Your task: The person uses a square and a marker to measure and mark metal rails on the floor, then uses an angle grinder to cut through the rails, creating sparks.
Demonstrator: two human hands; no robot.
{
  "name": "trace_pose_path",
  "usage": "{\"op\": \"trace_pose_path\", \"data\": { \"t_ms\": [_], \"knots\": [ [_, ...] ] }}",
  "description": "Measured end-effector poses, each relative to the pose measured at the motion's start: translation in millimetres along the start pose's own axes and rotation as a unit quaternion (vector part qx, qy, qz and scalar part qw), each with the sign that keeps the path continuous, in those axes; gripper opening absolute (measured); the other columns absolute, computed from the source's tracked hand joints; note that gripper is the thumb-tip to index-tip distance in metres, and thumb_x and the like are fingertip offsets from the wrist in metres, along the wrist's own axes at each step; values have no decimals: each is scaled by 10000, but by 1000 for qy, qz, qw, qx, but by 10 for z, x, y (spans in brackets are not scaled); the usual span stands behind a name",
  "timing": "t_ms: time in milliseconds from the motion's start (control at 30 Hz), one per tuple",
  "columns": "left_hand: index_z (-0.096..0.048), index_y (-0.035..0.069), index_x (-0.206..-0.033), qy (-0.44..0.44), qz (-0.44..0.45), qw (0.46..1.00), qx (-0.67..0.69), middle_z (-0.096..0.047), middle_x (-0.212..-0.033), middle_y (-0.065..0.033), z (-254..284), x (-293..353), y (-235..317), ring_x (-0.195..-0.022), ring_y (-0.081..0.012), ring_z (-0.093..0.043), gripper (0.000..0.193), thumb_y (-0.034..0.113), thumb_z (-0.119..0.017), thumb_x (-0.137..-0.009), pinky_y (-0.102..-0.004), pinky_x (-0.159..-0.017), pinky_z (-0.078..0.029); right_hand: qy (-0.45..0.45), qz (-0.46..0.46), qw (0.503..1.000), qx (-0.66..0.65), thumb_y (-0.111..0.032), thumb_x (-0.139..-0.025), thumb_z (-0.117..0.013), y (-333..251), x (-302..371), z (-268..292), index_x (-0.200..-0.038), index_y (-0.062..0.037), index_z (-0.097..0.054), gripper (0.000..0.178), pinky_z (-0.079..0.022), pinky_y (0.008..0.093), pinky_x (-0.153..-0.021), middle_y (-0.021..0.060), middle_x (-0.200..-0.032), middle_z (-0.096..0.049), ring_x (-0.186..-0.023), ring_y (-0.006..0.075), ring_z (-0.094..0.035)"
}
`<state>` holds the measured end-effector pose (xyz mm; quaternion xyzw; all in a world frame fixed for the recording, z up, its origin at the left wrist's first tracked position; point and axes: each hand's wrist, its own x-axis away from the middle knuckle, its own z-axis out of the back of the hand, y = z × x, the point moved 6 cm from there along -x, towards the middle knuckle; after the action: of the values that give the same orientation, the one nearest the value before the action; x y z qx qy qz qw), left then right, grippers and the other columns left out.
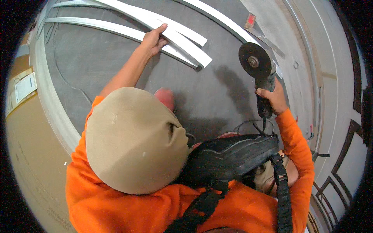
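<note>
My left hand [154, 39] is closed round a long white metal channel [189, 47], its thumb along the upper side and fingers at the edge. The channel's cut end points to the right, over the dark floor. Two similar channels lie under and beside it, one [105, 26] nearer to me and one [194, 37] farther off. In my right hand [276, 98] is an angle grinder [265, 86], gripped by its dark body. Its round dark disc [248, 64] faces up, apart from the channels. Whether the disc spins cannot be told.
Another long white channel [217, 19] runs toward the grinder. Beyond it lie a red-labelled object [250, 20] and a flat metal strip [270, 42]. The grinder's cord [264, 125] trails near my black bag [229, 155]. Cardboard [35, 147] lies at left; a wall stands right.
</note>
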<state>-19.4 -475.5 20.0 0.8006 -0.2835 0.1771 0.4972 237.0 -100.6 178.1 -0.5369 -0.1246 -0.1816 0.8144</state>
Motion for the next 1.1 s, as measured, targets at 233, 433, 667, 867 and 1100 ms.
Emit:
{"op": "trace_pose_path", "data": {
  "t_ms": [233, 433, 667, 867, 1100],
  "knots": [
    [-521, -62, -1221, -1, 2, 998, -58, -560, -1173, -163, -115, -275, -9, -1098, -284, -575, 459, 227, -698, -912, -406, -1048, -479, -6, -12, 1000, -8, -181, -706, -796, -22, -25, 1, -1263, -21, -547, 631, -472, 332, -915, 81, -1124, -648, -984, 190, -621],
    [-513, -60, -1235, -16, 0, 1000, 8, -558, -1201, -171, -157, -141, -22, -1135, -290, -563, 469, 234, -693, -917, -419, -1076, -452, -2, -7, 1000, 2, -174, -707, -790, 41, -42, 18, -1275, -20, -543, 638, -455, 334, -948, 86, -1157, -643, -1022, 196, -614],
    [-496, -8, -1228, 3, -3, 999, -43, -559, -1125, -130, -112, -156, -15, -1086, -266, -568, 489, 295, -704, -905, -423, -1049, -479, -20, -12, 1000, -9, -160, -721, -780, -14, -32, -45, -1255, -21, -552, 597, -478, 330, -903, 70, -1106, -658, -953, 182, -628],
    [-506, 8, -1211, -2, -17, 1000, 18, -565, -1156, -143, -188, -181, -64, -1116, -289, -562, 443, 281, -691, -915, -485, -1054, -448, -19, -33, 999, -8, -199, -713, -793, 78, -16, -16, -1224, -30, -569, 583, -490, 328, -871, 72, -1084, -661, -919, 177, -634],
    [-516, -18, -1216, -108, -45, 987, 113, -576, -1222, -165, -215, -52, 110, -1145, -297, -536, 410, 296, -609, -970, -477, -1074, -406, -21, 5, 998, 60, -248, -684, -820, -27, -70, -84, -1273, -15, -556, 687, -442, 347, -973, 123, -1143, -658, -1047, 231, -616]
  ]
}}
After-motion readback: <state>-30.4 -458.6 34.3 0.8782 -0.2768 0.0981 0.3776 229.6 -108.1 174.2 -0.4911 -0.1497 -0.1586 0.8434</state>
